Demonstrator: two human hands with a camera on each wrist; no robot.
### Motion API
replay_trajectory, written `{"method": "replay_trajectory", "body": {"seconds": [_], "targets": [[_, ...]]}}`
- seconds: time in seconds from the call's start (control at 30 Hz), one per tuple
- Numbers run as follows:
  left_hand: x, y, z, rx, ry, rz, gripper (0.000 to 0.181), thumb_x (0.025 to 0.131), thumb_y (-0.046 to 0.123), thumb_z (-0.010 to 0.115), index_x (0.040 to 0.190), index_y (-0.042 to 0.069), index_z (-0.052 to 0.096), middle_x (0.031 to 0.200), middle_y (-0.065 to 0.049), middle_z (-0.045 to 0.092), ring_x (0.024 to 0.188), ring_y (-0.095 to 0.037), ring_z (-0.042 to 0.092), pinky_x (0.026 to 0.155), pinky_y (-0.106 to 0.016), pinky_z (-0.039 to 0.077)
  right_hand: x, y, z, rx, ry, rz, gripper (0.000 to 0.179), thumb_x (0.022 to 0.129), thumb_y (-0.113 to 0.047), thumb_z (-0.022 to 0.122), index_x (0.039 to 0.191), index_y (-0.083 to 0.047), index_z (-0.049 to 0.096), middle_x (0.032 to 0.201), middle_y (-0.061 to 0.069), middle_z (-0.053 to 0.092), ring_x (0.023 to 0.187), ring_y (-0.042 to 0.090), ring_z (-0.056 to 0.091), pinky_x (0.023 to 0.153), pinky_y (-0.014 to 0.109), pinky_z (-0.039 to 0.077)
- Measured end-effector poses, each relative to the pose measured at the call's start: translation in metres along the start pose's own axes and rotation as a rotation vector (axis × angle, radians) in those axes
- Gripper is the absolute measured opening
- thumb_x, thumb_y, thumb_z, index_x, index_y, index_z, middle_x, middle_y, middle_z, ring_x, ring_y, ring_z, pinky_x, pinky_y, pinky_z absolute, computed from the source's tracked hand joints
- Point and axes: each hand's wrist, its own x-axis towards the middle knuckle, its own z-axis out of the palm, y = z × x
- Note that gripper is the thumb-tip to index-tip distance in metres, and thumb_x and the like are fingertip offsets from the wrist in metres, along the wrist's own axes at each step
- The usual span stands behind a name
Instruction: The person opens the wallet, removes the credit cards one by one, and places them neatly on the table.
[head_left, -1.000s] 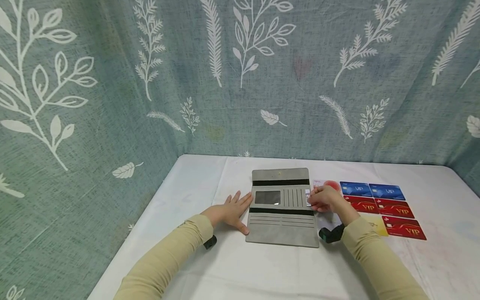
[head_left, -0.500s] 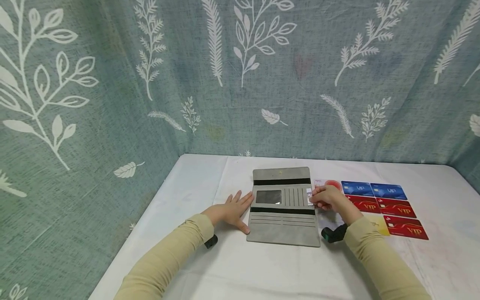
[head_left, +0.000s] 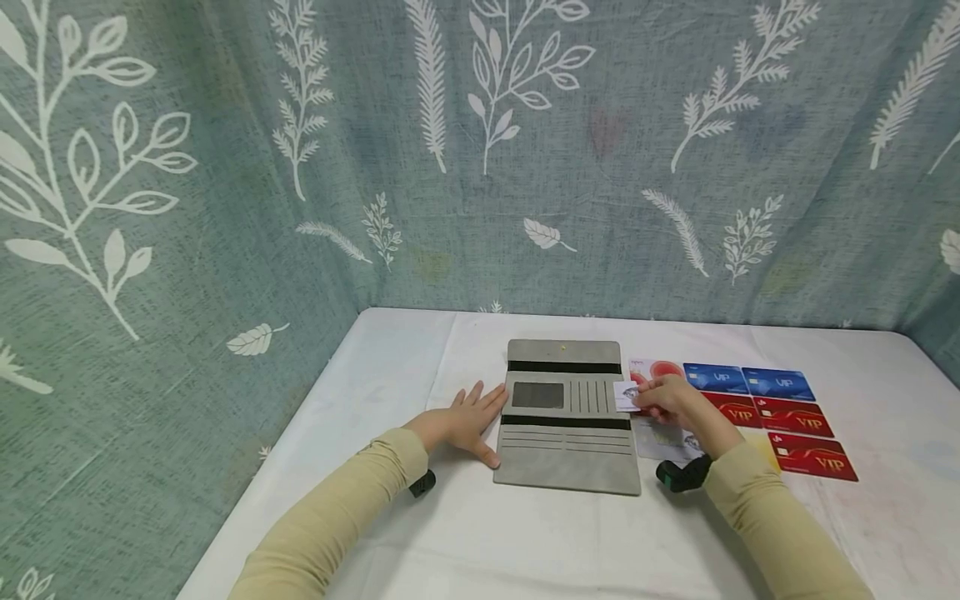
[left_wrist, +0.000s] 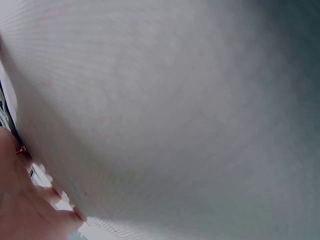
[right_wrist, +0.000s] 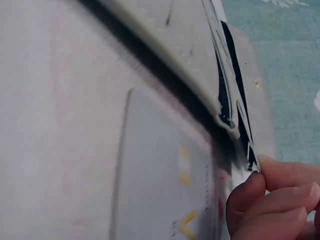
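A grey wallet [head_left: 566,471] lies unfolded on the white table, with card slots, a dark clear window and two black bands. My left hand [head_left: 467,422] rests with fingers spread along its left edge. At the right edge, my right hand [head_left: 667,398] pinches a white card [head_left: 624,395] between thumb and fingertips. That card juts out sideways from the wallet's middle panel, its left end overlapping the panel. From the right wrist, the curled fingers [right_wrist: 280,200] meet at the wallet's edge. The left wrist view shows mostly white tablecloth and part of my left hand [left_wrist: 30,200].
Right of the wallet lie several cards in rows: blue VIP cards [head_left: 777,383], red VIP cards [head_left: 812,455], a yellow card [head_left: 761,446] partly behind my wrist, a pale card [head_left: 663,440] and one with a red circle [head_left: 663,369]. A patterned curtain [head_left: 480,250] hangs behind the table.
My right hand has shifted right with the white card, and more of the card shows beyond the slots than before. The left hand stays in place on the wallet's edge.
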Motion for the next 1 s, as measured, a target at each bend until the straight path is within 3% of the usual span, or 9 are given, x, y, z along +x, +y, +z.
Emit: {"method": "replay_trajectory", "body": {"seconds": [0.33,0.5,1.0], "targets": [[-0.002,0.002,0.000,0.003,-0.013,0.001,0.117,0.067,0.061,0.068,0.148,0.011,-0.001,0.155,-0.003,-0.007,0.139,-0.036,-0.009,0.110,-0.053,0.000,-0.006,0.013,-0.007,0.007,-0.009,-0.112,0.043,0.086,-0.013,0.060,0.122,0.002,0.043,0.061,-0.004,0.047,0.048,0.008,0.039,0.047,0.021,0.032],[-0.003,0.004,-0.003,0.010,-0.015,-0.011,0.117,0.067,0.060,0.068,0.148,0.012,0.000,0.155,-0.001,-0.007,0.139,-0.035,-0.008,0.111,-0.052,0.000,-0.010,0.018,-0.016,0.101,-0.043,-0.109,0.041,0.086,-0.013,0.059,0.120,0.000,0.040,0.061,-0.006,0.046,0.049,0.007,0.038,0.046,0.020,0.030],[-0.003,0.002,-0.002,-0.004,-0.010,-0.009,0.117,0.067,0.060,0.069,0.148,0.012,0.000,0.155,-0.002,-0.006,0.139,-0.035,-0.008,0.111,-0.052,0.000,-0.020,0.030,-0.041,0.250,-0.107,-0.065,0.024,0.090,-0.015,0.058,0.109,-0.010,0.045,0.068,-0.004,0.054,0.050,0.008,0.038,0.048,0.020,0.030]]}}
